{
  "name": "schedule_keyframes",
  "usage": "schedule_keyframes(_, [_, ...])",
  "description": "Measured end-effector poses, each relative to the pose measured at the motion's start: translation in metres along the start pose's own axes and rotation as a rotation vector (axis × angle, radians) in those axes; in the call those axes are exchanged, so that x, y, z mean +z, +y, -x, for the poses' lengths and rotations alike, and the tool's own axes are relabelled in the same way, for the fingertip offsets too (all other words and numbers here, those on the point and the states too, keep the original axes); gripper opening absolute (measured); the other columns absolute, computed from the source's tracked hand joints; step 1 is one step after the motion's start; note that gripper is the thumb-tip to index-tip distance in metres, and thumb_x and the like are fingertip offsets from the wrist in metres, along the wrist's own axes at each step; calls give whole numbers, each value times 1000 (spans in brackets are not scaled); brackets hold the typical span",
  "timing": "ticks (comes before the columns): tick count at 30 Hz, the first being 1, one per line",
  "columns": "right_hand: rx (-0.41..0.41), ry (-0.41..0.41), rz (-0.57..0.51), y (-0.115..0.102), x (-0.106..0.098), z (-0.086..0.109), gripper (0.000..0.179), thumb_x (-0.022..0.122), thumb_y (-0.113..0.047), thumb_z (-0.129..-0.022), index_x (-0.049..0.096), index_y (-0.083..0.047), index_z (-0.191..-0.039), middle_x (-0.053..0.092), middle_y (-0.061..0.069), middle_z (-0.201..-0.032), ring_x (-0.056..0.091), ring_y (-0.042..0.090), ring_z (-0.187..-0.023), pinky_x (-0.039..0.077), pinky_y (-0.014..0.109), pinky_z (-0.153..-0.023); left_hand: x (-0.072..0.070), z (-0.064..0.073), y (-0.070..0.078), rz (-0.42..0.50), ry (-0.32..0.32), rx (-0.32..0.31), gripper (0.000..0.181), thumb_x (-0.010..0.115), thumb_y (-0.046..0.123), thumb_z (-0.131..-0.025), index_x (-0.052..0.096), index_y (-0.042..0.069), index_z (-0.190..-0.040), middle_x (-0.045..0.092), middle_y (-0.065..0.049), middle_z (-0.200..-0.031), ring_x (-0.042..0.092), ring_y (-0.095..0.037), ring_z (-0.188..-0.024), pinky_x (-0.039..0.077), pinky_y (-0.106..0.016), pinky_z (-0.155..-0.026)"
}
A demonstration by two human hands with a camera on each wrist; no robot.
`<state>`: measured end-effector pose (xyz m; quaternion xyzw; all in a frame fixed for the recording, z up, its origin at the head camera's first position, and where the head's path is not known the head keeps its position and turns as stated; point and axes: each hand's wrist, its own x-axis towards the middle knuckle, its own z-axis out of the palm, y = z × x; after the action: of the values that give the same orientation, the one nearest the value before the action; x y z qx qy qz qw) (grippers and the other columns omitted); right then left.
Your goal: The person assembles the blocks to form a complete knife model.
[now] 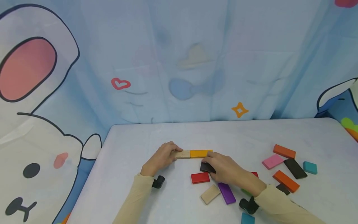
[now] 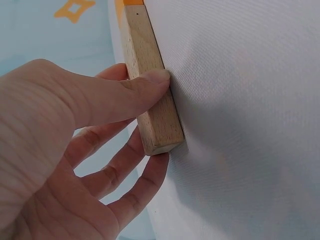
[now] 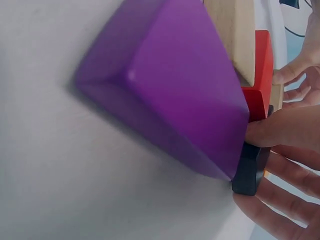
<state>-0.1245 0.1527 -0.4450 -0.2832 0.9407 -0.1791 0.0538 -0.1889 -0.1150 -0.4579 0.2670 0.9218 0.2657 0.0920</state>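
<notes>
On the white table, a plain wooden block (image 1: 182, 154) lies end to end with a yellow-orange block (image 1: 202, 153) in a straight row. My left hand (image 1: 164, 154) pinches the wooden block near its outer end, thumb on the near side, as the left wrist view shows with the block (image 2: 152, 95) close up. A black block (image 1: 207, 167) sits just in front of the yellow-orange one, and my right hand (image 1: 225, 168) holds it between thumb and fingers. The right hand's fingertips partly cover the yellow-orange block's right end. In the right wrist view the black block (image 3: 246, 172) is partly hidden.
Nearest the right hand lie a red block (image 1: 200, 178), another wooden block (image 1: 210, 194) and a purple block (image 1: 227, 193). Farther right are orange (image 1: 284, 151), pink (image 1: 272, 161), black (image 1: 295, 168) and teal (image 1: 310, 167) blocks. A printed curtain (image 1: 173, 102) hangs behind the table.
</notes>
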Motion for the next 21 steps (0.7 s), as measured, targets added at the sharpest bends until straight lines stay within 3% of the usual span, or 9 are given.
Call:
schedule_keyframes(9, [17, 72, -16, 9, -16, 13, 42, 84, -1, -81, 74, -6, -121, 67, 8, -116, 66, 26, -103, 62, 50, -87, -1, 1, 1, 10, -2, -3, 35, 76, -7, -91, 75, 3, -125, 69, -8, -115, 63, -24, -107, 55, -40, -100])
schedule_keyframes(21, [3, 144, 5, 55, -42, 29, 46, 88, -1, -78, 74, -6, -121, 66, 6, -109, 64, 23, -96, 63, 49, -82, -1, 1, 2, 15, 1, -4, 35, 75, -8, -91, 75, 3, -125, 69, -9, -116, 62, -26, -108, 54, -41, -101])
